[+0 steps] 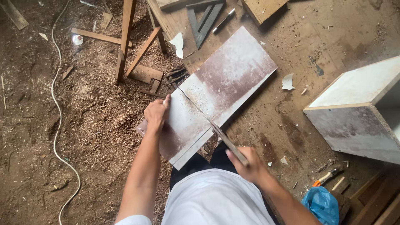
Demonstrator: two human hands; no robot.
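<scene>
A long rectangular board [233,73], whitish with reddish-brown stains, lies aslant over the edge of a wooden bench [266,112]. My left hand [156,114] presses down on the board's near left part, thumb along its far edge. My right hand [248,164] grips the handle of a handsaw [208,121]. The thin blade runs across the board along a cut line, with pale sawdust scattered beside it.
A white-faced box of panels [354,112] stands at right. A metal square [204,21] and a pen [223,21] lie at the bench's far end. Wooden legs [125,41], offcuts and a white cord [56,104] cross the sawdust floor at left. A blue bag [323,204] and hammer [329,176] lie lower right.
</scene>
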